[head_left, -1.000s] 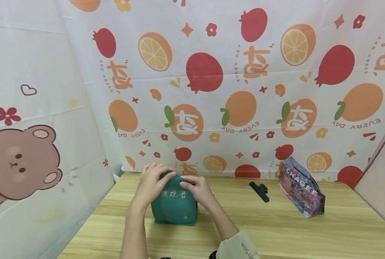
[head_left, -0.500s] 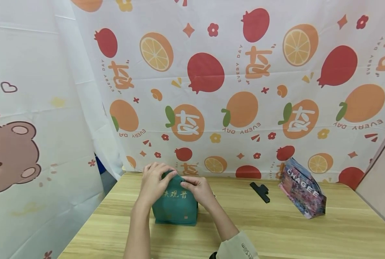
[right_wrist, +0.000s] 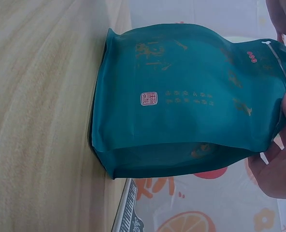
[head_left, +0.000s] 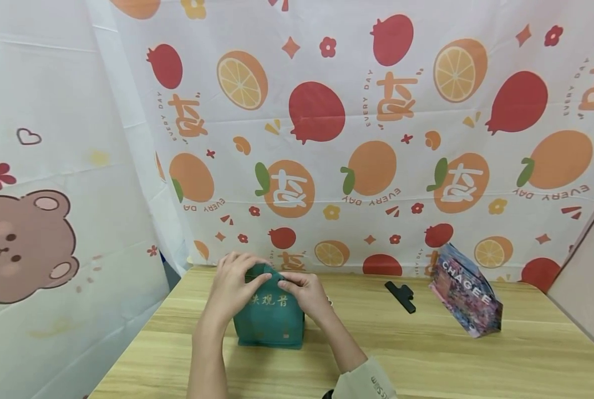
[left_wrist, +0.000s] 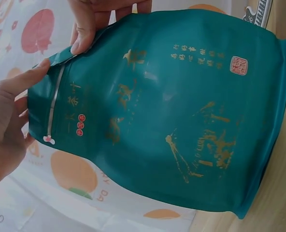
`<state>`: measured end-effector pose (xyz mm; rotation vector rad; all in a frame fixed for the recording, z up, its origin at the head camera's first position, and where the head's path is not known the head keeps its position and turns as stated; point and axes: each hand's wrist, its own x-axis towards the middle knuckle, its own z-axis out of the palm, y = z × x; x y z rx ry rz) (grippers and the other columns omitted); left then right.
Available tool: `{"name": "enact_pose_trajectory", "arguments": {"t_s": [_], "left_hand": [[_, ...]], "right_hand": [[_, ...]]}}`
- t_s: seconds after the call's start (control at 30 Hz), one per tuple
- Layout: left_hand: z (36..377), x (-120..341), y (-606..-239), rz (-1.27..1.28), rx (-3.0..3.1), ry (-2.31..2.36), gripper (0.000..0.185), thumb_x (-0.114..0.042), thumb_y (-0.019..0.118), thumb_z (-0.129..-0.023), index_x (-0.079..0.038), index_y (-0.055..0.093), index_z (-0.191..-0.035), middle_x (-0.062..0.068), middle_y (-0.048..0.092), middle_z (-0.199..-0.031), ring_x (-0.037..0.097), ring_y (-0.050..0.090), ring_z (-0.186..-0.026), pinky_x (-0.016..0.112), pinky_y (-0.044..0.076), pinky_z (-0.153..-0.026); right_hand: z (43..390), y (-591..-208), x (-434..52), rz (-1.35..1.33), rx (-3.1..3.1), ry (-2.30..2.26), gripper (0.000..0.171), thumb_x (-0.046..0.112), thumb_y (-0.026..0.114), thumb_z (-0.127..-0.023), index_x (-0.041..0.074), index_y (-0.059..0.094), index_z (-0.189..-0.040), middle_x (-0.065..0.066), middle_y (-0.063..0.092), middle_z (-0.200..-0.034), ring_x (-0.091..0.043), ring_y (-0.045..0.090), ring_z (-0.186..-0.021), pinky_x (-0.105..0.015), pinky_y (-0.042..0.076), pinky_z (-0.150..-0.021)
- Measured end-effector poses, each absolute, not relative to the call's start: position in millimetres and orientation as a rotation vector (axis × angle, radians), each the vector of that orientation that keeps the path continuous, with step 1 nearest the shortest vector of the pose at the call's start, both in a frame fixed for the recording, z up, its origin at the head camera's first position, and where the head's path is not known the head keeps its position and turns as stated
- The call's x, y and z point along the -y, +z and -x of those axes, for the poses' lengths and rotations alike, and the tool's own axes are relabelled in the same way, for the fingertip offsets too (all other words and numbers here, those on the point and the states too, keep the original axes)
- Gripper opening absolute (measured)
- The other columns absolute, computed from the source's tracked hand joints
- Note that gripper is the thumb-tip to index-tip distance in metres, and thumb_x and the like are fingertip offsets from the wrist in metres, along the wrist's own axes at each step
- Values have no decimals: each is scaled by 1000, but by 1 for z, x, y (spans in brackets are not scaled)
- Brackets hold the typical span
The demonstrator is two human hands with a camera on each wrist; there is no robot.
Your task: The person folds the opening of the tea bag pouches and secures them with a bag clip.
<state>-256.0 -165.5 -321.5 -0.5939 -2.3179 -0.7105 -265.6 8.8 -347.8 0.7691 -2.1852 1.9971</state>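
A teal tea pouch (head_left: 269,321) with gold characters stands upright on the table. My left hand (head_left: 233,285) holds its top left corner, thumb on the near side and fingers behind. At the top right corner, my right hand (head_left: 303,291) pinches the edge between thumb and fingers. In the left wrist view, a pale strip (left_wrist: 56,99) with a small pink and white end crosses the pouch (left_wrist: 181,111) near its top, between the left hand (left_wrist: 7,116) and the right hand (left_wrist: 97,19). In the right wrist view, the right hand (right_wrist: 280,162) grips the top edge.
A black clip (head_left: 400,296) lies right of the pouch. Farther right stands a patterned bag (head_left: 466,291) marked CHAGEE. Behind the pouch, the left wrist view shows part of a metallic, ribbed object (left_wrist: 263,12). A fruit-print curtain (head_left: 326,166) hangs behind the wooden table (head_left: 376,354).
My left thumb has dropped slightly along the pouch's top, and more of the teal upper edge shows above it. The right hand keeps its hold. The head view has shifted a little.
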Motion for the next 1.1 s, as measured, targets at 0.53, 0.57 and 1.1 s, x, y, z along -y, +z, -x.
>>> {"name": "enact_pose_trajectory", "arguments": {"t_s": [0.53, 0.57, 1.1], "left_hand": [[257, 162, -330, 569, 2219, -727, 12, -10, 71, -80, -9, 66, -91, 4, 63, -92, 25, 49, -91, 49, 27, -92], [257, 161, -330, 563, 2220, -728, 12, -10, 71, -80, -8, 66, -91, 4, 63, -92, 25, 49, -91, 48, 27, -91], [257, 161, -328, 537, 2259, -729, 12, -12, 70, -82, -7, 66, -92, 5, 63, -93, 26, 48, -91, 46, 30, -87]], "right_hand": [[261, -346, -10, -747, 2181, 2044, 22, 3, 57, -90, -6, 65, -109, -18, 65, -102, -34, 61, -93, -46, 47, -80], [261, -346, -10, -745, 2187, 2040, 22, 3, 57, -90, -6, 65, -109, -18, 65, -102, -34, 61, -93, -46, 47, -80], [284, -368, -17, -895, 2275, 1934, 26, 11, 55, -93, 2, 64, -115, -9, 64, -107, -25, 61, -92, -35, 49, -77]]}}
